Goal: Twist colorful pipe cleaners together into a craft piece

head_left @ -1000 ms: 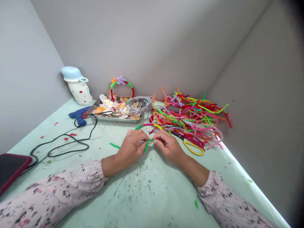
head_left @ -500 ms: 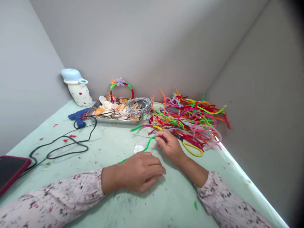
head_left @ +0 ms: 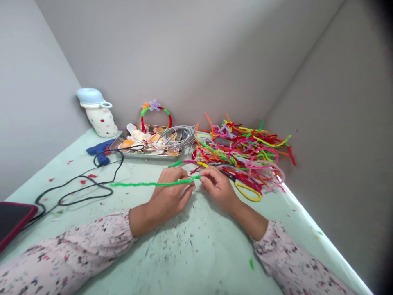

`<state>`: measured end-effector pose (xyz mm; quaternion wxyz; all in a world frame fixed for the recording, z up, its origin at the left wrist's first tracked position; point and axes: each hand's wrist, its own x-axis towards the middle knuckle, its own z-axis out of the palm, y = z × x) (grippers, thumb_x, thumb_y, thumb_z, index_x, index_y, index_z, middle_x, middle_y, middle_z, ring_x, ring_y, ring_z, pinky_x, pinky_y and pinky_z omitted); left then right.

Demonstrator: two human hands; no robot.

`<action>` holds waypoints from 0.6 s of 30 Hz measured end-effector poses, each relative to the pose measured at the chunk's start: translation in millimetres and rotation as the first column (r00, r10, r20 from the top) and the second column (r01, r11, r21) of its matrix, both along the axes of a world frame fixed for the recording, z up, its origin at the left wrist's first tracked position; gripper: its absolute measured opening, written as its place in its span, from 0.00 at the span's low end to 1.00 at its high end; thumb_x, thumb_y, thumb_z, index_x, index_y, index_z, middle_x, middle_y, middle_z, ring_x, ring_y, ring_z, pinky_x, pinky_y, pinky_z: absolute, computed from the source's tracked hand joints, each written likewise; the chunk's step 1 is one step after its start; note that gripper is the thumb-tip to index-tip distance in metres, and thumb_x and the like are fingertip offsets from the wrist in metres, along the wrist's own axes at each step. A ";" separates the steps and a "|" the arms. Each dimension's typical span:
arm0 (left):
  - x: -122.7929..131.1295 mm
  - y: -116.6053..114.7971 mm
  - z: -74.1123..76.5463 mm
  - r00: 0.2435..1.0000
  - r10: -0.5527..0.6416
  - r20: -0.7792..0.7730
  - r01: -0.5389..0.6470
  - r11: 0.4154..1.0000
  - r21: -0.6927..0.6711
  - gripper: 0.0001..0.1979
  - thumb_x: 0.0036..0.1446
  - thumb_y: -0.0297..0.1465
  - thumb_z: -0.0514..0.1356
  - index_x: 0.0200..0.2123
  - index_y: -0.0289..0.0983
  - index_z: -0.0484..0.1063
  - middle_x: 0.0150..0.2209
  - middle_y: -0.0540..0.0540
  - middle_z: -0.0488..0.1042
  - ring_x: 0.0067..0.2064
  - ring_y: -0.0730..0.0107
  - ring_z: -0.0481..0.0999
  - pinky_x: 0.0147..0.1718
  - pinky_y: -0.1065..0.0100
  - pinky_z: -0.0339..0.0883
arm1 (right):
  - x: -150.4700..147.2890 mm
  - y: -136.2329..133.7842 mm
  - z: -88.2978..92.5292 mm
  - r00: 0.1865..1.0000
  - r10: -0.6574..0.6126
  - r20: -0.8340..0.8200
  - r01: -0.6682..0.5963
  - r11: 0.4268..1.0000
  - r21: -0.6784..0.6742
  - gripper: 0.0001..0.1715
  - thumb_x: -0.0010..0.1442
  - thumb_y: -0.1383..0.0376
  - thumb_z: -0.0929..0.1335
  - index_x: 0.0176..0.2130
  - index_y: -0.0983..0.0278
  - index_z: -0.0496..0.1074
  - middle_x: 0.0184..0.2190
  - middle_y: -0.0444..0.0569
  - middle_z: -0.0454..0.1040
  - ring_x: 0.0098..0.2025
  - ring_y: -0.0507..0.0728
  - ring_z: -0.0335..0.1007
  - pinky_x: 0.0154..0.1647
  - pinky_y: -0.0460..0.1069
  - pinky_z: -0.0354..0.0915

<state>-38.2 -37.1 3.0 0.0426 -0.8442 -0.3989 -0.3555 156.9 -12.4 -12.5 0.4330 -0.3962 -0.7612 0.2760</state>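
My right hand [head_left: 217, 189] pinches the end of a green pipe cleaner [head_left: 135, 184] between thumb and fingertips. The pipe cleaner stretches left, nearly straight, across the front of my left hand [head_left: 170, 194]. My left fingers are bent, with thumb and forefinger drawn close beside my right fingertips; what they grip is hidden. Just behind my hands runs a strip wrapped in green, magenta and yellow [head_left: 190, 162]. Yellow-handled scissors [head_left: 248, 192] lie beside my right hand, their blades mostly covered.
At the back right is a heap of coloured pipe cleaners [head_left: 239, 153]. A metal tray [head_left: 144, 156] holds shells and a coil of grey wire [head_left: 181, 137]; a flower-trimmed hoop [head_left: 170, 119] stands by it. Left are a bottle [head_left: 100, 119], blue glue gun [head_left: 102, 151], black cord [head_left: 86, 203] and phone [head_left: 18, 221].
My left hand has moved up and back, closer to my right fingertips. The green pipe cleaner, bent downward before, now runs out to the left. My right hand keeps its pinch.
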 end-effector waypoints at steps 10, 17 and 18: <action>-4.8 12.9 -9.1 0.998 -0.015 0.056 0.017 0.999 -0.028 0.06 0.60 0.34 0.57 0.39 0.38 0.70 0.38 0.45 0.73 0.43 0.64 0.70 0.44 0.61 0.58 | -2.3 -1.5 3.8 0.994 0.066 0.092 -0.072 0.996 0.060 0.04 0.63 0.66 0.65 0.37 0.62 0.70 0.31 0.46 0.68 0.33 0.54 0.64 0.34 0.49 0.61; -3.5 15.3 -11.8 0.990 -0.070 0.123 0.084 0.990 -0.115 0.08 0.62 0.36 0.56 0.35 0.37 0.71 0.34 0.46 0.73 0.38 0.66 0.71 0.43 0.62 0.59 | -3.0 -2.3 4.7 0.991 0.079 0.112 -0.086 0.995 0.056 0.05 0.62 0.67 0.65 0.36 0.62 0.70 0.31 0.46 0.69 0.33 0.54 0.64 0.34 0.49 0.61; -3.2 15.2 -11.3 0.988 -0.071 0.134 0.088 0.988 -0.125 0.09 0.61 0.36 0.56 0.35 0.37 0.71 0.33 0.46 0.73 0.38 0.66 0.71 0.43 0.62 0.59 | -3.0 -2.4 5.0 0.990 0.082 0.116 -0.089 0.994 0.060 0.05 0.62 0.67 0.64 0.36 0.62 0.70 0.31 0.46 0.69 0.33 0.54 0.64 0.34 0.49 0.61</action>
